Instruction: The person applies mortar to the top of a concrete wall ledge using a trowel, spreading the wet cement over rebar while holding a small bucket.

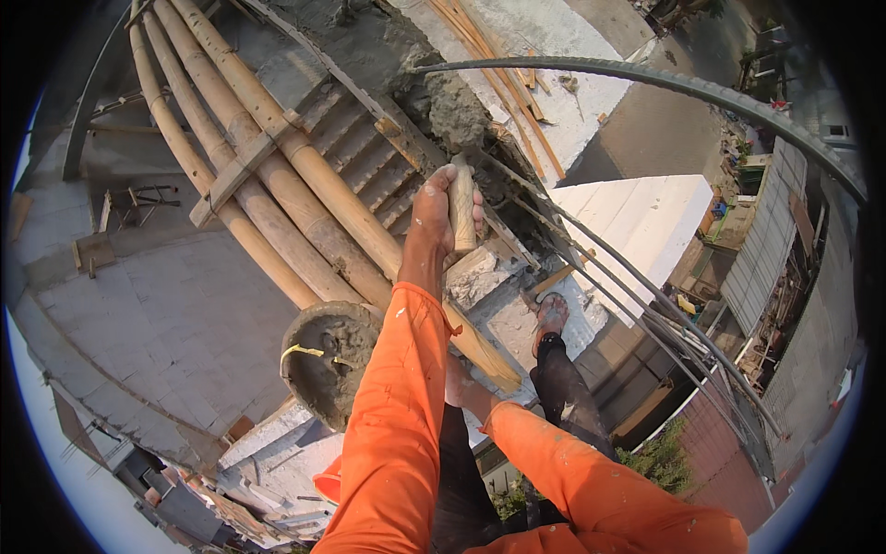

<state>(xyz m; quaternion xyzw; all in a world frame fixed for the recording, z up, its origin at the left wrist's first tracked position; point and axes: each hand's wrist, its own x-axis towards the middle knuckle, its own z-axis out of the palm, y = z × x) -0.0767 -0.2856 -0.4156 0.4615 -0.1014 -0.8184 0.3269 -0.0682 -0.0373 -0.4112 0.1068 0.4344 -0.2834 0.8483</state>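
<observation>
My left hand (434, 212) is wrapped round the pale wooden handle of a trowel (463, 208), its fingers curling over the handle's right side. Grey wet mortar (457, 113) is heaped just beyond the handle and hides the blade. Behind my left forearm, only the wrist and part of my right hand (466, 388) show; its fingers are hidden. That hand is near the end of a bamboo pole (484, 346). A round bucket (288, 362) of mortar stands left of my left forearm, with a yellow strip on it.
Long bamboo poles (277, 185), crossed by a wooden batten (233, 180), slant along the left. Stepped boards (355, 152) lie beyond. A bent rebar (646, 66) arches overhead, with more bars at right. My sandalled foot (552, 314) rests beside white blocks (637, 222), high above rooftops.
</observation>
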